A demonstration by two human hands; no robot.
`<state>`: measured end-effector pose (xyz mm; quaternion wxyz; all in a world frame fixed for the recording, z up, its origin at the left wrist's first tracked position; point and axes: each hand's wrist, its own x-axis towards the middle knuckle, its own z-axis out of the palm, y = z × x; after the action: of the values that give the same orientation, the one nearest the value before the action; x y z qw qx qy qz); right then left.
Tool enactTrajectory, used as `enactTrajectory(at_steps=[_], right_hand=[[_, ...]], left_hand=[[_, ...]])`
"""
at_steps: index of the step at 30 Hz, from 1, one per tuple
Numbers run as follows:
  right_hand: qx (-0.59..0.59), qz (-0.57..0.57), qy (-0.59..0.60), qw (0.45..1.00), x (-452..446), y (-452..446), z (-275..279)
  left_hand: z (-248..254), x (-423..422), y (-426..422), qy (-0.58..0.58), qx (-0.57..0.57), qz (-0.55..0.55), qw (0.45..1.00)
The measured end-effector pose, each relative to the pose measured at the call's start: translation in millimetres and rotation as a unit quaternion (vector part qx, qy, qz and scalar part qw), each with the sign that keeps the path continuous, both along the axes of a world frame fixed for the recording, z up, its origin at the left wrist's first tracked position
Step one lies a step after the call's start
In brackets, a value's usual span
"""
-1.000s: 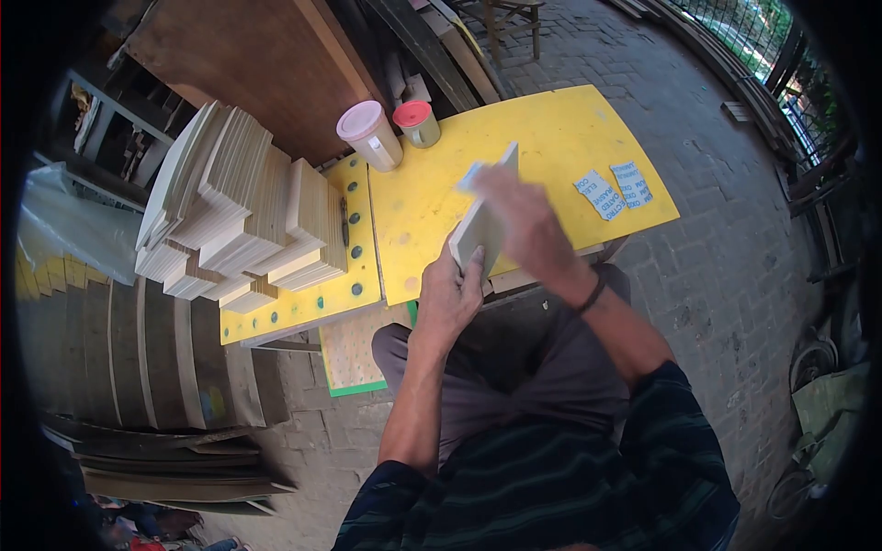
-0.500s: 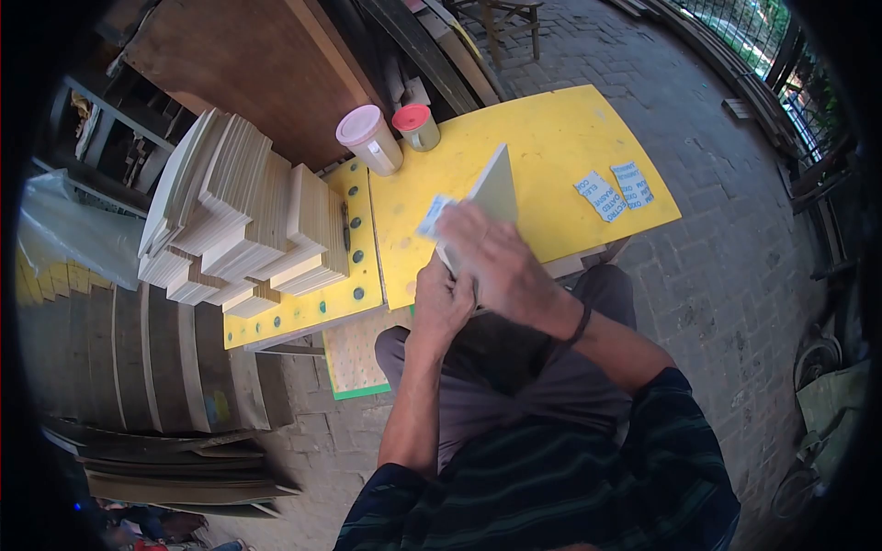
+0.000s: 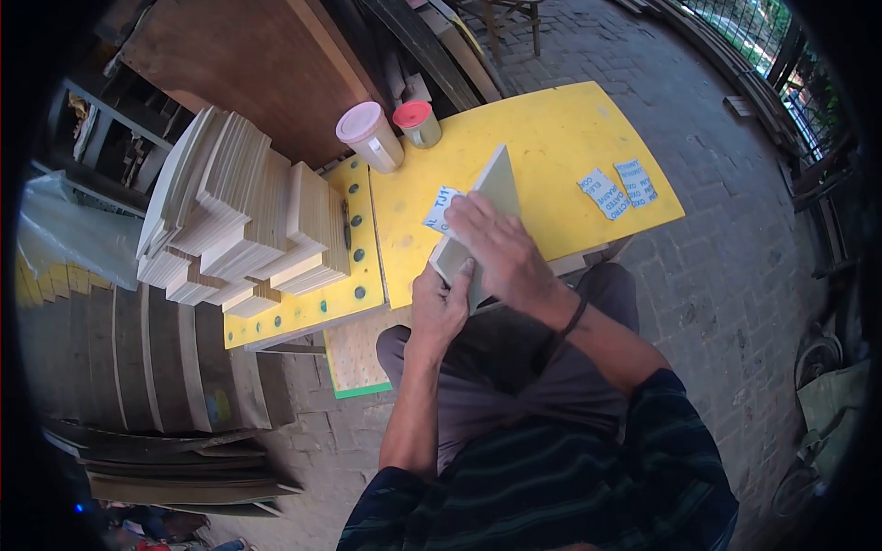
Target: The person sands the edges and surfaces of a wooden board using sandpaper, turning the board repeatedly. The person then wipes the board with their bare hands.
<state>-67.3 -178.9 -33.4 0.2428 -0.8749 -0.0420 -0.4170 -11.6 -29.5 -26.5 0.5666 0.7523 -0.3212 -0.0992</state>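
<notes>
A flat pale wooden board [image 3: 497,191] stands tilted on edge over the near side of the yellow table. Its lower corner is in the grip of my left hand [image 3: 439,305], thumb along the near face. Against the board's left long edge, my right hand [image 3: 503,259] presses a piece of sandpaper [image 3: 440,211] with printed white backing. The fingers of that hand are bent over the sandpaper, and its grit side is hidden.
On the yellow table [image 3: 560,119], stacked wooden pieces [image 3: 248,197] stand at left. A pink-lidded cup [image 3: 377,147] and a red-lidded cup [image 3: 421,130] are at the back. Two sandpaper scraps [image 3: 604,195] lie at right. Curved boards [image 3: 175,468] rest on the floor at lower left.
My right hand, blurred before, now shows clearly and has shifted slightly down along the board's edge with the sandpaper. My left hand still holds the lower corner, its thumb now more visible.
</notes>
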Motion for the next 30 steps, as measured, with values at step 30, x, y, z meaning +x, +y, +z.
enactTrajectory(at_steps=[30], right_hand=[[0.042, -0.2, 0.147, 0.968, 49.7, -74.9, 3.7]], left_hand=[[9.7, -9.3, -7.3, 0.014, 0.033, -0.017, 0.999]])
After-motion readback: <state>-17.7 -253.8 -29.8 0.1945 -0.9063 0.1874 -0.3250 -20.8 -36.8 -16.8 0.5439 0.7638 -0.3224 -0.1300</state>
